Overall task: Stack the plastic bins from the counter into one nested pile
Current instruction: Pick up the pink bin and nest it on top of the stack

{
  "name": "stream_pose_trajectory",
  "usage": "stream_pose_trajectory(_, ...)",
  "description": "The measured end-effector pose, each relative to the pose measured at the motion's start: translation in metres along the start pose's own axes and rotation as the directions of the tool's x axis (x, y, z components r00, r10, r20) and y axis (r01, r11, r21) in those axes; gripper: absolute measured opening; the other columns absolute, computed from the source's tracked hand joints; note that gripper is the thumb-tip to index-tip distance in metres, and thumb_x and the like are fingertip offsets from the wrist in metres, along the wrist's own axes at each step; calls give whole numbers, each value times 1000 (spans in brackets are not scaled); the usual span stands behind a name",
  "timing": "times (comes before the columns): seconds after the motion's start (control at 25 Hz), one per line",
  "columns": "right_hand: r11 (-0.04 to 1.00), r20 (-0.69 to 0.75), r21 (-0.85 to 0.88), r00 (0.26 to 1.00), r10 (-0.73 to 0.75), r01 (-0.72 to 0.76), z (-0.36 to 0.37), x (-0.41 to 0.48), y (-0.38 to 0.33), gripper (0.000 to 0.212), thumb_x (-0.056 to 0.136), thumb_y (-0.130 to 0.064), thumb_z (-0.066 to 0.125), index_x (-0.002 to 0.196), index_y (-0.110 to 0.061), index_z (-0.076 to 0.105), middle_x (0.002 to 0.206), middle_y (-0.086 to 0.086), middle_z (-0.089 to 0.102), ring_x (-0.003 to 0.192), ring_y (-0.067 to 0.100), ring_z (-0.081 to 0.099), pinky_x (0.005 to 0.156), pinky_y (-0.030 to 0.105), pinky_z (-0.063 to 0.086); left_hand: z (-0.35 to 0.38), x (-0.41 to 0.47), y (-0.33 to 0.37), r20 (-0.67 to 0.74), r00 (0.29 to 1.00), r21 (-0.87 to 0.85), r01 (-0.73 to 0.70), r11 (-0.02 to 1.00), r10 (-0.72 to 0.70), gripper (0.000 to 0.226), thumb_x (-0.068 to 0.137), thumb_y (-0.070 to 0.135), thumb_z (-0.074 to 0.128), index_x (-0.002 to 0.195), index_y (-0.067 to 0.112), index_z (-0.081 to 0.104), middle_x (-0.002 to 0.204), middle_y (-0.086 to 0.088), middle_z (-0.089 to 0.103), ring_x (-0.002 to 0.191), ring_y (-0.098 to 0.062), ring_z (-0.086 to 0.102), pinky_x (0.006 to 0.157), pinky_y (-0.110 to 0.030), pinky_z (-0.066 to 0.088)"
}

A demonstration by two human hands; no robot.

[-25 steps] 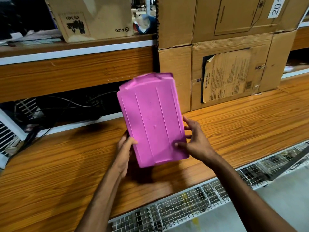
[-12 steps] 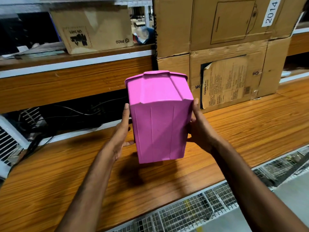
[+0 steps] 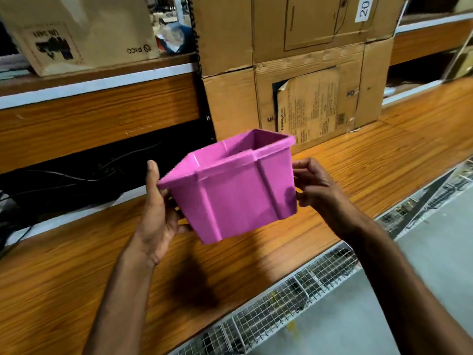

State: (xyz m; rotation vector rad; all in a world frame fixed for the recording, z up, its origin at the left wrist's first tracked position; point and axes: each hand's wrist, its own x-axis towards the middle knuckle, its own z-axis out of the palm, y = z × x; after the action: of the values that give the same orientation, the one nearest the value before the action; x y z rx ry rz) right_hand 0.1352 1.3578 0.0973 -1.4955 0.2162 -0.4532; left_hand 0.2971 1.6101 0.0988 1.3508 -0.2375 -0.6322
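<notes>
Holding a pink plastic bin (image 3: 238, 198) in the air with both hands, clear of the wooden counter (image 3: 371, 162) below it. The bin's opening faces up and it is tilted, right rim corner higher than the left; nothing shows inside. Its shadow (image 3: 192, 285) falls on the counter near the front edge.

Left hand (image 3: 158, 216) is on the bin's left wall, thumb straight up beside the rim corner. Its fingers wrap behind and under the wall, mostly hidden. Right hand (image 3: 317, 188) grips the right wall, fingers curled against the plastic just below the rim, thumb on the near face.

Stacked cardboard boxes (image 3: 307, 60) stand at the back of the counter behind the bin, one with a loose printed sheet (image 3: 309, 106) on its front. Another cardboard box (image 3: 76, 34) sits on the upper shelf at left. Dark gap with cables (image 3: 76, 170) under that shelf. Wire mesh tray (image 3: 281, 303) runs below the counter's front edge.
</notes>
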Motion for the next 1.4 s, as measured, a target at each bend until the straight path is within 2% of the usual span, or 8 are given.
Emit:
stream_pose_trajectory(0.16, 984, -102, 39, 978, 180, -176, -34, -25, 4, 60, 87, -75, 53, 124, -29, 61, 92, -9, 71, 81, 5, 64, 72, 26, 52, 50, 2, -23, 109, 993, 67, -55, 996, 48, 29, 94, 46, 50, 106, 25, 65, 99, 1, 70, 85, -13, 65, 80, -42, 55)
stream_pose_trajectory(0.44, 992, -311, -82, 948, 70, -101, -122, -49, 4, 52, 69, -10, 68, 117, -28, 59, 80, -11, 72, 69, 6, 64, 60, 19, 50, 151, 19, -71, -9, 960, 320, -264, 910, 281, 36, 68, 13, 48, 100, 22, 61, 86, 5, 64, 65, 2, 56, 61, -22, 44)
stream_pose_trajectory(0.64, 898, -318, -438, 940, -123, -31, -199, -89, 15, 100, 79, 11, 54, 160, -39, 23, 151, -12, 53, 123, 27, 62, 100, 52, 54, 234, 14, -115, 121, 898, 495, -423, 759, 422, 76, 92, 3, 48, 160, 25, 24, 165, 2, 33, 147, -11, 40, 119, -38, 38)
stream_pose_trajectory(0.8, 758, -399, -643, 893, -207, -111, -265, -92, 16, 115, 78, 16, 46, 162, -47, -1, 136, 29, 60, 99, 55, 61, 83, 64, 54, 309, 26, -133, 231, 822, 589, -544, 598, 520, 83, 98, -7, 45, 162, 30, 6, 168, 17, 7, 151, 11, 12, 123, -14, 16)
stream_pose_trajectory(0.92, 751, -446, -632, 883, -148, -193, -316, -94, 7, 118, 77, 14, 47, 157, -58, -2, 117, 37, 64, 72, 44, 65, 64, 56, 56, 361, 34, -134, 254, 833, 571, -540, 618, 493, 82, 96, -10, 44, 162, 28, 15, 169, 12, 17, 149, 12, 19, 115, -3, 17)
stream_pose_trajectory(1.04, 758, -488, -615, 860, -149, -218, -352, -93, -3, 112, 81, 13, 48, 159, -54, 6, 118, 22, 67, 85, 42, 65, 76, 52, 58, 405, 45, -125, 263, 861, 499, -507, 703, 435, 81, 95, -13, 45, 161, 28, 22, 167, 12, 24, 132, 25, 38, 107, -2, 30)
stream_pose_trajectory(1.24, 850, -594, -465, 799, -93, -246, -402, -76, -14, 97, 84, 8, 53, 157, -50, 28, 118, -26, 64, 91, 3, 67, 77, 26, 54, 455, 103, -111, 338, 872, 393, -472, 789, 353, 81, 80, 6, 49, 156, 33, 38, 159, 14, 43, 138, -4, 50, 119, -41, 38)
stream_pose_trajectory(1.4, 903, -677, -357, 733, -73, -240, -438, -63, -13, 92, 73, -6, 51, 154, -47, 37, 134, -23, 63, 98, -9, 65, 87, 31, 55, 504, 149, -107, 438, 850, 372, -466, 802, 291, 76, 82, 0, 51, 153, 26, 43, 123, 41, 61, 111, 0, 59, 105, -28, 43)
